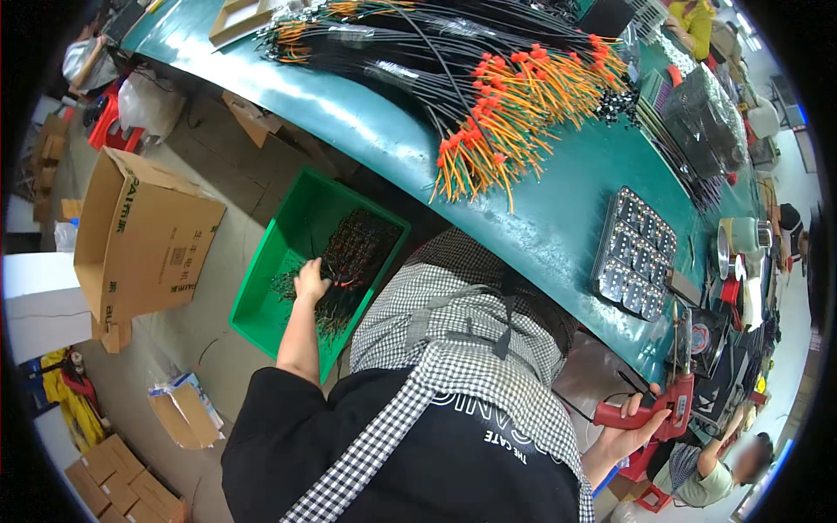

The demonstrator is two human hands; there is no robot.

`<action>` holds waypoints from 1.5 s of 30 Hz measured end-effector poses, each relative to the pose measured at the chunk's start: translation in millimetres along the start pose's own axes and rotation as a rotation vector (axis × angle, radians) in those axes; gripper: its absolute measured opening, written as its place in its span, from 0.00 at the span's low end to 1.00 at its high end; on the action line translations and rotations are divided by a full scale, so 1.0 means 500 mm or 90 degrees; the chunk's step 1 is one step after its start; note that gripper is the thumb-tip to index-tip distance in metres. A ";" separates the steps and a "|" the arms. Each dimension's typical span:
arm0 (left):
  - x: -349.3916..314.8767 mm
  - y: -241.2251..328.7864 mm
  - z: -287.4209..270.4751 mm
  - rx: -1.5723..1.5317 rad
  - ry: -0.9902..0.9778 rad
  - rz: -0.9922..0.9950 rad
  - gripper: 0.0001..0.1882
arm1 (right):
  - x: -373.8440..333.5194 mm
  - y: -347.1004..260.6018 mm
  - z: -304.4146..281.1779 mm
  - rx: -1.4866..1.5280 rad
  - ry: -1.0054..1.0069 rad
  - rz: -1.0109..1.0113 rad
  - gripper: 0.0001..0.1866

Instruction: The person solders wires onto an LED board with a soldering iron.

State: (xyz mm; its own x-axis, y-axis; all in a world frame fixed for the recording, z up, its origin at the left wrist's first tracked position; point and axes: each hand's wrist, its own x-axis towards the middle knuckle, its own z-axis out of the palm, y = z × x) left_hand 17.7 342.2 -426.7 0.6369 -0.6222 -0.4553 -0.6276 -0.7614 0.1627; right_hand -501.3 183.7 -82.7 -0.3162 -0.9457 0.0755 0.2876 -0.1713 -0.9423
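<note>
the green workbench (558,240) fills the top and right of the frame, with a heap of black cables with orange ends (514,96) across its upper part. the green bin (251,305) sits left of centre, below the bench edge, and the dark bundled wires (359,244), the things being reached for, lie inside it. a black tray of small square units (635,253) rests on the bench at right. the red glue gun (680,408) is at lower right.

the step in hand looks like picking wires from the bin; the next move would call for a sure pinch and a lift free of tangles.

the left forearm slants up over the bin's near wall, and the left hand (310,283) is palm down at the wires, fingers partly bent; whether it grips any cannot be told. the right hand (635,424) is wrapped around the glue gun's handle, nozzle toward the top of the frame.
</note>
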 end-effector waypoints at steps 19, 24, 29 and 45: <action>-0.179 0.649 -0.687 0.017 0.497 1.052 0.07 | 0.016 0.017 -0.001 0.036 0.037 0.080 0.31; -0.252 0.784 -0.602 -0.418 0.095 0.729 0.04 | 0.058 0.012 0.029 -0.010 -0.038 0.046 0.31; -0.220 0.880 -0.557 -0.495 -0.175 0.492 0.03 | 0.091 0.003 0.088 -0.081 -0.051 0.076 0.35; -0.194 0.930 -0.532 -0.445 -0.249 0.423 0.05 | 0.131 0.018 0.148 -0.125 -0.140 0.315 0.38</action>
State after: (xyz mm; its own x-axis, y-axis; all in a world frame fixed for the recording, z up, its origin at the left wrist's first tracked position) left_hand -216.9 0.0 -74.0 -0.0101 -0.9473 -0.3203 -0.3201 -0.3004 0.8985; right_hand -452.4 99.8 -62.2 0.0149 -0.9390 -0.3436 0.1739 0.3408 -0.9239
